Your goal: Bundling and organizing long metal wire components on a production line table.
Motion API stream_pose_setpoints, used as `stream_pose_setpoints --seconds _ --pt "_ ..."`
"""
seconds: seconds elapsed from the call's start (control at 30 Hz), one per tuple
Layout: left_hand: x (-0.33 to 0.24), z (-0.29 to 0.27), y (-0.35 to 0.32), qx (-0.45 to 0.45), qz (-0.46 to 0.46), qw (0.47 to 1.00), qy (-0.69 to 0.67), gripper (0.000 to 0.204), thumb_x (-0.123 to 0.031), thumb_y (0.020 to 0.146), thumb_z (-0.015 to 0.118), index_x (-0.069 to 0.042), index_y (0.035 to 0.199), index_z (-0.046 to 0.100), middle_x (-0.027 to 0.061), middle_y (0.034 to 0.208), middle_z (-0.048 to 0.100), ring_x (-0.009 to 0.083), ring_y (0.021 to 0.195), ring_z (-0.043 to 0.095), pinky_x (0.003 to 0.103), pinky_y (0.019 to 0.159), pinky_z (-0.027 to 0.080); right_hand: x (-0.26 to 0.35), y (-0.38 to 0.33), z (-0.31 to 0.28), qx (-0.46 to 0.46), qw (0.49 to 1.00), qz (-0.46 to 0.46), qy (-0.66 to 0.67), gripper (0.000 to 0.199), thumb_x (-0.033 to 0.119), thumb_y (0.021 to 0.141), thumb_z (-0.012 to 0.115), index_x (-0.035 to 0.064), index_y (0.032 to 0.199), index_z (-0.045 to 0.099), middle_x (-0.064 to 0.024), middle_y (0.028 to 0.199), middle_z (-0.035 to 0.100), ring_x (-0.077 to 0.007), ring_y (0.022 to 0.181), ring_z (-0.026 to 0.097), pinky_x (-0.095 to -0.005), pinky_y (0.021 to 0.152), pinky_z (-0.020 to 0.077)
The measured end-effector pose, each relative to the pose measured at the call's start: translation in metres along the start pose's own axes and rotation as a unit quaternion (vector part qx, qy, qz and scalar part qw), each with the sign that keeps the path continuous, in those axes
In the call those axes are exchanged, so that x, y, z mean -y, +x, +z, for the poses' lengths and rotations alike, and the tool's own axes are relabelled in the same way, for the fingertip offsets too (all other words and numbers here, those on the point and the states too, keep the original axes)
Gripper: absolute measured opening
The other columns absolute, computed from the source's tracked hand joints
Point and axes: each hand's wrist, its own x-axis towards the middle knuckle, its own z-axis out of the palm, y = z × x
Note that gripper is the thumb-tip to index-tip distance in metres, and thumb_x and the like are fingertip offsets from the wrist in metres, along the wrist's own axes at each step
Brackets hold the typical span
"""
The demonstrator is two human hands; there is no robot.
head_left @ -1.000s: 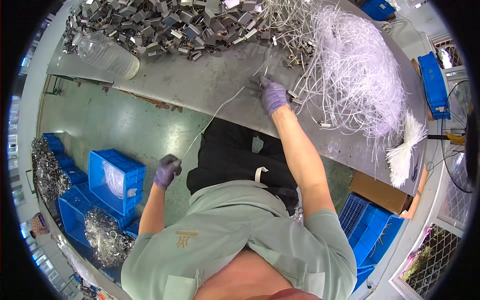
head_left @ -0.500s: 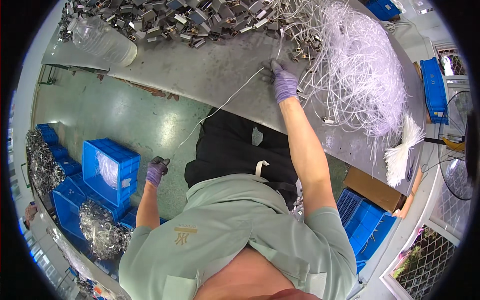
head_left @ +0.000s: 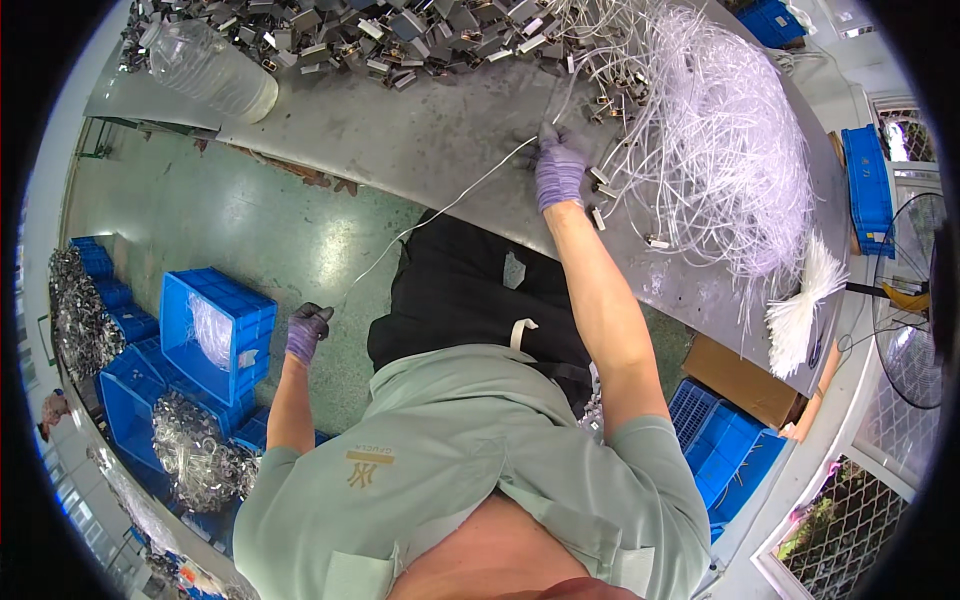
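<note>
A thin white cable (head_left: 425, 222) stretches in a slack curve between my two gloved hands. My left hand (head_left: 308, 330), in a purple glove with dark fingertips, is closed round the cable's lower end, out over the floor beside my lap. Above the near part of the metal table, my right hand (head_left: 560, 168) is closed on the other stretch of cable; its fingers are somewhat blurred. Past those fingers a strand runs on toward the heap of small metal-cased parts (head_left: 400, 40). Right of that hand lies a big tangle of clear-white cables (head_left: 715, 150).
A large clear plastic bottle (head_left: 212, 72) lies at the table's far left. White ties (head_left: 800, 310) are bundled at its right end. Blue crates (head_left: 240, 330) stand on the floor to my left, some holding parts. A cardboard box (head_left: 745, 380) and blue basket (head_left: 715, 440) sit at right.
My right hand has shifted slightly left, uncovering small metal connectors beside it. My left hand has moved a little up and left, the cable still strung between them.
</note>
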Motion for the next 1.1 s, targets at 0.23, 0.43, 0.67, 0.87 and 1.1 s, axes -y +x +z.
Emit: stream_pose_setpoints --seconds 0.23,0.43,0.67,0.87,1.1 --pt "0.0 0.002 -0.002 0.016 0.028 0.999 -0.025 0.021 -0.011 0.076 0.073 -0.006 0.066 0.056 0.0009 0.049 0.05 0.0096 0.038 0.043 0.025 0.038 0.031 0.002 -0.005 0.004 -0.044 0.996 -0.074 0.0 0.026 0.02 0.091 0.055 -0.0049 0.099 0.055 -0.0054 0.066 0.057 -0.0136 0.049 0.054 -0.0283 0.044 0.0494" --pt "-0.01 0.006 -0.004 0.023 0.023 0.999 -0.003 0.019 -0.01 0.077 0.072 -0.006 0.067 0.056 0.0004 0.049 0.05 0.0093 0.039 0.043 0.024 0.039 0.033 0.008 -0.009 0.001 0.013 0.996 -0.063 -0.058 0.03 0.021 0.095 0.046 -0.0025 0.113 0.043 -0.0195 0.086 0.066 -0.025 0.064 0.067 -0.0292 0.048 0.0513" --pt "-0.05 0.044 -0.019 0.082 0.031 0.995 -0.037 0.02 -0.012 0.077 0.071 -0.005 0.068 0.055 0.0021 0.051 0.05 0.01 0.042 0.046 0.025 0.042 0.034 0.049 -0.057 0.027 0.084 0.992 0.002 0.091 0.028 0.021 0.094 0.05 -0.0029 0.109 0.046 -0.0191 0.091 0.065 -0.0288 0.075 0.067 -0.029 0.055 0.0521" --pt "-0.09 0.089 -0.037 0.084 0.04 0.995 -0.026 0.021 -0.017 0.08 0.068 -0.005 0.07 0.054 0.0036 0.051 0.049 0.0116 0.042 0.045 0.027 0.042 0.034 0.075 -0.09 0.041 0.188 0.981 0.002 0.054 0.023 0.019 0.093 0.054 -0.0026 0.101 0.051 -0.018 0.09 0.065 -0.0276 0.077 0.067 -0.0278 0.058 0.0524" --pt "-0.139 0.133 -0.051 0.068 0.047 0.996 -0.015 0.023 -0.018 0.079 0.069 -0.002 0.069 0.055 0.0034 0.051 0.05 0.0106 0.042 0.045 0.025 0.041 0.034 0.116 -0.108 0.045 0.29 0.95 -0.111 -0.025 0.017 0.013 0.09 0.056 -0.0043 0.091 0.056 -0.0174 0.088 0.067 -0.0214 0.076 0.067 -0.0263 0.06 0.0534"
